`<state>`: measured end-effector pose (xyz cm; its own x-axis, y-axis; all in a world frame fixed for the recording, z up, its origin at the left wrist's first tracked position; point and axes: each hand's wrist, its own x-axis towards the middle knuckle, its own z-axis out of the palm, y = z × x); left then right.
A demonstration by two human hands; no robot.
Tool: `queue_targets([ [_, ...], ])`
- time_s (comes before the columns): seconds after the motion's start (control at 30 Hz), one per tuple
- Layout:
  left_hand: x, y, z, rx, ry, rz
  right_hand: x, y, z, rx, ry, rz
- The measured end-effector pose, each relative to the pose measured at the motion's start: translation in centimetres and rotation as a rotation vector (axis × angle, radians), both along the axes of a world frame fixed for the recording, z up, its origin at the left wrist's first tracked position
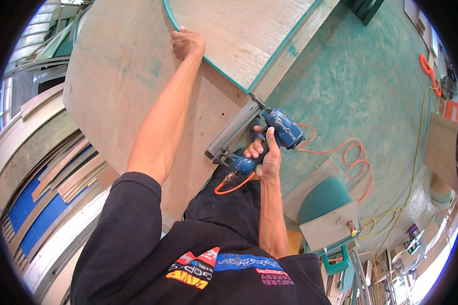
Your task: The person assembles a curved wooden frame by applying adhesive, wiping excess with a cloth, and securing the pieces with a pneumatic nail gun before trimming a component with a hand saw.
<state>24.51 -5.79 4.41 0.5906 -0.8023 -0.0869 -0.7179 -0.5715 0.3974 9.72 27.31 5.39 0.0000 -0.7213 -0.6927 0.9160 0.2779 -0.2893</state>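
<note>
My right hand (266, 155) is wrapped round the grip of a blue pneumatic nail gun (284, 128) with a long silver magazine. The gun's nose meets the near corner of a wooden panel (254, 38) with teal edges, though I cannot tell whether it presses on it. Further up on the left, my left hand (188, 44) is closed over the panel's curved edge, its fingertips partly hidden. Under the panel lies a large plywood worktop (122, 91). From the gun's handle runs an orange air hose (221, 192).
Across the green floor (336, 91) on the right, the orange hose coils loosely. Close to my right forearm stands a teal chair (324, 195) with a grey board on its seat, a tape measure (352, 227) on top. Stacked timber strips (81, 178) fill the left side.
</note>
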Motion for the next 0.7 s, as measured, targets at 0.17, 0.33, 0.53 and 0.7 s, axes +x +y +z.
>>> queue_targets([
  [0.17,0.08,0.10,0.10,-0.012,-0.001,-0.010,-0.21,-0.11,0.11,0.009,0.001,0.014],
  [0.33,-0.03,-0.07,0.25,-0.014,0.029,0.014,-0.36,-0.15,0.22,0.015,0.005,0.020],
  [0.53,-0.10,0.12,0.16,-0.025,-0.007,0.024,-0.26,-0.13,-0.02,0.010,0.005,0.027],
  [0.7,0.03,0.09,-0.06,-0.033,-0.003,0.011,-0.49,-0.17,0.03,-0.002,0.011,0.018],
])
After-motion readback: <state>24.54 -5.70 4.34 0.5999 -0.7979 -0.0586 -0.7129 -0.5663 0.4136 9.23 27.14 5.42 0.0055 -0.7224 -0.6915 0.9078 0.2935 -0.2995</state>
